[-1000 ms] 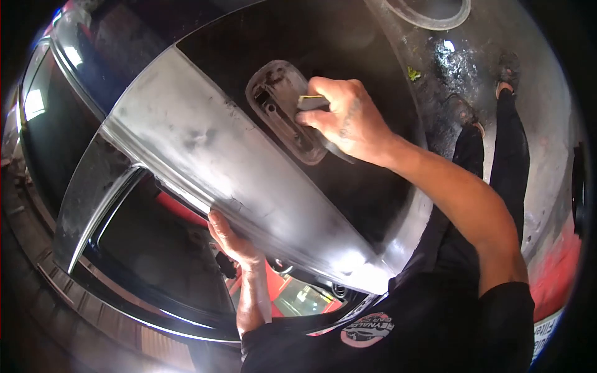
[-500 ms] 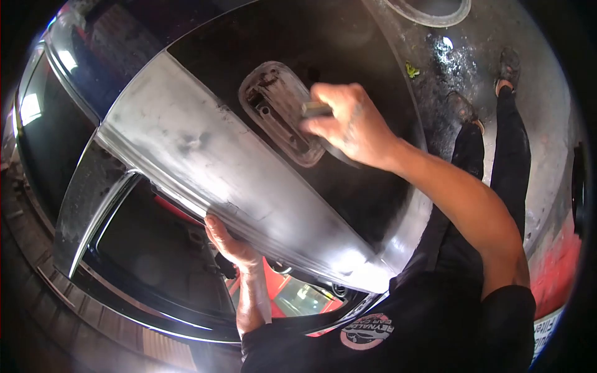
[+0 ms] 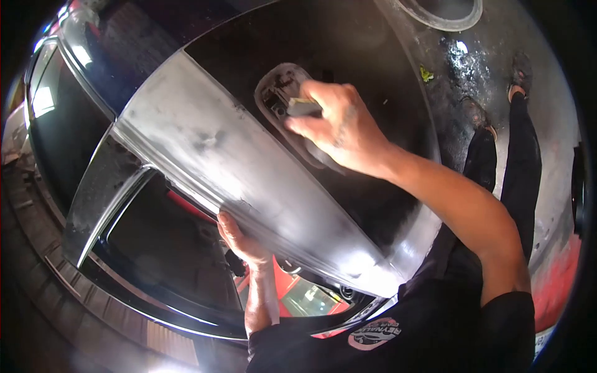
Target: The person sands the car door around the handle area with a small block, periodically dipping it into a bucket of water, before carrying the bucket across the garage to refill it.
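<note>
Small pad [image 3: 303,108] is in R hand [image 3: 336,118], pinched btwn thumb & fingers, its pale top edge showing. R hand is over the oval recess [image 3: 280,87] in the dark panel [image 3: 354,50], close to the long edge that panel shares w/ the grey panel [image 3: 211,143]. L hand [image 3: 245,245] is unclenched, set against the grey panel's lower long edge, w/ nothing seen in it.

Dark window [image 3: 168,242] lies L of L hand, red part [image 3: 286,280] just R of it. Black-trousered legs [image 3: 522,155] & a green leaf [image 3: 426,73] are on the floor [image 3: 553,186], past the dark panel's R edge; ring [image 3: 457,26] there is cut off at top.

In the way: R hand covers the recess's R side & part of the pad, so pad's underside & any contact w/ the recess can't be told. R fingertips a bit blurred; shirt print [image 3: 374,333] only partly legible.
</note>
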